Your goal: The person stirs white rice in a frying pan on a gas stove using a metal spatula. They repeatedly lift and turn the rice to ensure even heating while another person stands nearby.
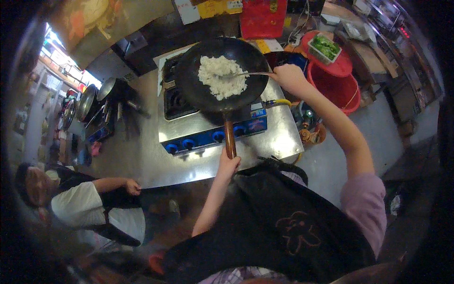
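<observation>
Below me a dark wok-like frying pan (198, 96) sits over a gas stove (179, 108). Its brown handle (230, 136) points toward my body, and my left hand (228, 164) is closed around the end of it. Cooked white rice (225, 76) lies in a clump in the middle of the pan. My right hand (290, 78) grips a metal spoon (253, 74) by its handle from the pan's right side. The spoon's head is in the rice and partly hidden by it.
Several more pans (108, 90) stand at the left on the steel counter (149, 149). A co-worker (79, 204) stands at lower left, one hand near the counter edge. At right are a red bucket (335, 90) and a tray of green leaves (324, 48) on a red lid. A yellow hose (280, 102) runs beside the stove.
</observation>
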